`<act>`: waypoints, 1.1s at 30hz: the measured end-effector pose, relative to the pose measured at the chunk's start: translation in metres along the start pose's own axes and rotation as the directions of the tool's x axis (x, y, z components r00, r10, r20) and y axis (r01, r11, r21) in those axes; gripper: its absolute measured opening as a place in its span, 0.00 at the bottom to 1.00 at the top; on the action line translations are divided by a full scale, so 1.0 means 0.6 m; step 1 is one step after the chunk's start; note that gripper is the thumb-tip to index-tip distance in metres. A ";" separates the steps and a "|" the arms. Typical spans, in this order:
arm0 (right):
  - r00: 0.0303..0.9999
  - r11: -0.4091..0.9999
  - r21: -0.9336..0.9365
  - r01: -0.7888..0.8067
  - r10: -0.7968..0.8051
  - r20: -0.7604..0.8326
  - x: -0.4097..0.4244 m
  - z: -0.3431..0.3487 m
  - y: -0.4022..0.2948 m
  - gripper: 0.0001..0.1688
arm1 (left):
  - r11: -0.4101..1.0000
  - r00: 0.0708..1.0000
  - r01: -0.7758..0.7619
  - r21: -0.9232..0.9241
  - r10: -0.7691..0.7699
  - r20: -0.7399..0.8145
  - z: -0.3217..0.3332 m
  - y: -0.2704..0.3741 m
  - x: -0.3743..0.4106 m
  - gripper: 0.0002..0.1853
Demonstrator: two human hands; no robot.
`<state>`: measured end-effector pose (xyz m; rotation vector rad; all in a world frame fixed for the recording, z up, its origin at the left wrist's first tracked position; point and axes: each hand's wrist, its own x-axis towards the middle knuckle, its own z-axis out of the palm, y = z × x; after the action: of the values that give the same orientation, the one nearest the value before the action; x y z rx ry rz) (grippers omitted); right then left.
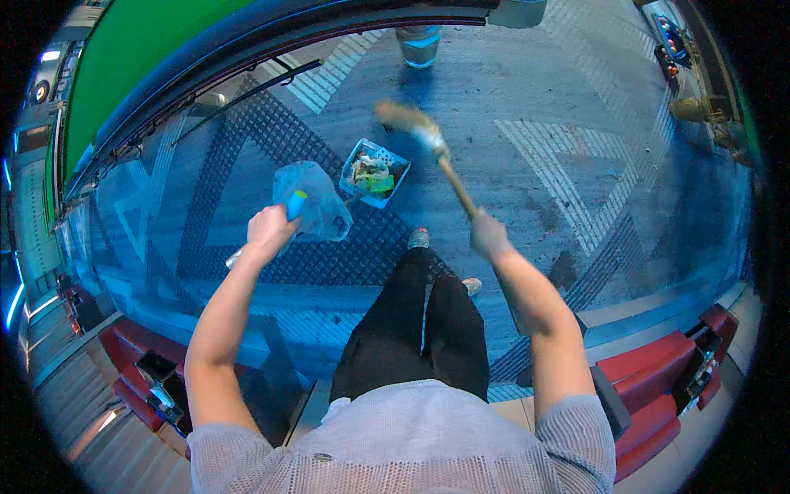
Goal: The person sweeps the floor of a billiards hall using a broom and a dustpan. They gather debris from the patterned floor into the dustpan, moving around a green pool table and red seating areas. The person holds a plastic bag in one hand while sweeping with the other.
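My left hand [271, 231] is closed around a blue handle [296, 207] with a yellow-green end cap. A clear plastic bag [315, 204] hangs beside that hand; whether the fingers also pinch it cannot be made out. Just beyond the bag, a light-coloured plastic dustpan or bin [401, 178] on the floor holds crumpled litter [373, 173], some of it bright green. My right hand [489, 234] grips the handle of a broom [455, 182]. Its blurred bristle head [401, 116] is above the floor or on it, to the right of and past the litter container.
A billiard table with green cloth [142, 46] runs along the upper left, a long cue-like rod [247, 96] along its side. One stout table leg [419, 46] meets the patterned carpet [494, 86]. Red seats [648, 383] stand behind me. Coloured balls in a tray [669, 37] appear upper right.
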<state>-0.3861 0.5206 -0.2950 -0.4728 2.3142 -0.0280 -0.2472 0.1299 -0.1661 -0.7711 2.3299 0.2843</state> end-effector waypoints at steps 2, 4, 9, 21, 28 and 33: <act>0.972 1.000 0.001 -0.010 0.009 0.233 -0.068 0.028 0.007 0.13 | 1.000 1.000 0.012 -0.020 -0.013 -0.010 0.008 0.001 0.014 0.21; 0.919 0.996 0.019 -0.087 0.073 0.387 -0.154 0.025 0.025 0.18 | 0.998 0.999 -0.046 -0.030 0.046 -0.008 0.014 0.006 0.019 0.23; 0.917 0.922 0.299 -0.248 0.124 0.379 -0.286 0.011 0.057 0.28 | 0.993 0.993 -0.030 -0.117 0.044 0.113 -0.006 0.012 0.045 0.22; 0.974 0.918 0.383 -0.106 0.019 0.225 -0.151 -0.005 0.084 0.24 | 0.988 0.999 0.035 -0.149 -0.032 0.020 0.030 -0.044 -0.034 0.20; 0.932 0.562 0.827 0.003 -0.301 0.201 0.075 -0.036 -0.002 0.23 | 0.866 0.981 0.155 -0.476 -0.194 -0.033 0.120 -0.079 -0.171 0.11; 0.875 0.279 0.948 -0.152 -0.409 0.260 0.313 -0.061 -0.050 0.08 | 0.849 0.980 0.142 -0.509 -0.194 -0.052 0.098 0.031 -0.188 0.10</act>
<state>-0.5222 0.4237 -0.3929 0.0126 1.3390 -1.2346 -0.1586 0.2186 -0.1375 -1.2614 2.2808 0.8158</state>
